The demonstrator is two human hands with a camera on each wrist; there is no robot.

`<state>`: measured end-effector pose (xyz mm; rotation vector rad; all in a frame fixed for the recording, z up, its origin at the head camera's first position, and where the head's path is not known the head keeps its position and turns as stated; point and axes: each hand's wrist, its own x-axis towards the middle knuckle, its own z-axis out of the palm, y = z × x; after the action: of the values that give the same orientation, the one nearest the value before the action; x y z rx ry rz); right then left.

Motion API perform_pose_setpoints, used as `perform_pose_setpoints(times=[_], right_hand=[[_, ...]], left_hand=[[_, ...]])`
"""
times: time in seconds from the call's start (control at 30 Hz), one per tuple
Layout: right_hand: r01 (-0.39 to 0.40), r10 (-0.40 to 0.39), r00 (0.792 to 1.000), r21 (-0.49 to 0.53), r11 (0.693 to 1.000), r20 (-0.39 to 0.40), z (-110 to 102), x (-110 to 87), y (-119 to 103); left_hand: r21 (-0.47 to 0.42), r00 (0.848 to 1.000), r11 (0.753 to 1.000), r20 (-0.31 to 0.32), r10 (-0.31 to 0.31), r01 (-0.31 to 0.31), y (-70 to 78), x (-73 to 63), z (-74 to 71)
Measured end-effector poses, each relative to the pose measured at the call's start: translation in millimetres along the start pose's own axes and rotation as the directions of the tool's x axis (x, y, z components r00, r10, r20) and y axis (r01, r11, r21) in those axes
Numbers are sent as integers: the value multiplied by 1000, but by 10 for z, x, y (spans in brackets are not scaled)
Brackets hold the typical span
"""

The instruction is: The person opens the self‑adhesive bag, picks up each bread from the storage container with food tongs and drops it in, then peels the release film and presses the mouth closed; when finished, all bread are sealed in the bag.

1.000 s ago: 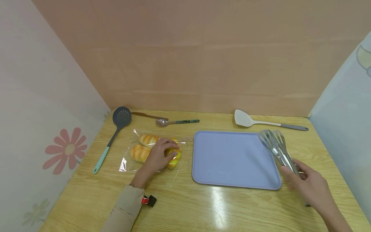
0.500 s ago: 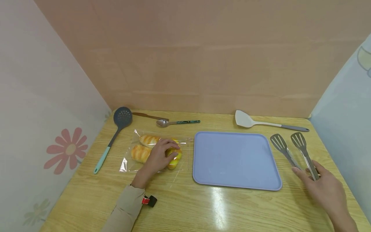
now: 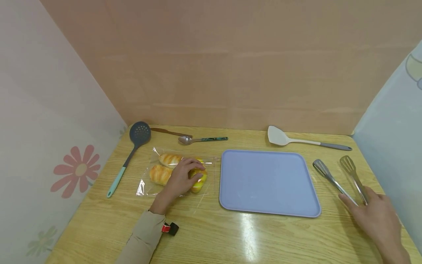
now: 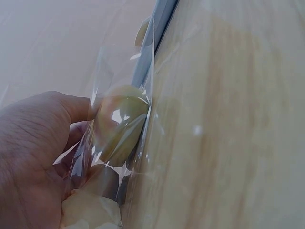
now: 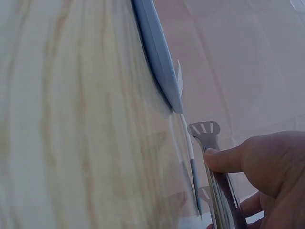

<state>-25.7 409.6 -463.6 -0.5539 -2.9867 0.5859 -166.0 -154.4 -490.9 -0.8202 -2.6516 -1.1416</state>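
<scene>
In the head view, my left hand [image 3: 179, 176] lies over a clear plastic bag [image 3: 141, 187]. Its thumb and fingers curve round a yellow bread roll [image 3: 197, 186] inside, gripping it through the film. Two scored loaves [image 3: 160, 174] share the bag, partly under the hand. In the left wrist view, the fingers meet the shiny wrapping around the rounded roll [image 4: 119, 121]. My right hand [image 3: 377, 216] holds metal tongs [image 3: 328, 175] right of the tray; their slotted heads are spread and point away from me. The right wrist view shows its thumb on one tong arm [image 5: 218, 193].
A lilac tray [image 3: 268, 183] lies between the hands. Behind it rests a white turner [image 3: 278, 135] with a grey handle. On the left are a skimmer [image 3: 140, 134], a brown knife [image 3: 169, 132] and a spoon [image 3: 185, 140]. Walls enclose the table's back and sides.
My right hand has moved right and toward me with the tongs, from over the tray's right edge to beside it. The tong arms have spread apart. My left hand stays on the bag.
</scene>
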Motion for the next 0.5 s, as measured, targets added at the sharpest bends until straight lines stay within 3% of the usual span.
perform_pose_setpoints(times=[0.5], right_hand=[[-37, 43, 997, -97, 995, 60, 41, -10, 11]], left_hand=[[23, 1000, 1000, 1, 16, -16, 22, 1, -10]])
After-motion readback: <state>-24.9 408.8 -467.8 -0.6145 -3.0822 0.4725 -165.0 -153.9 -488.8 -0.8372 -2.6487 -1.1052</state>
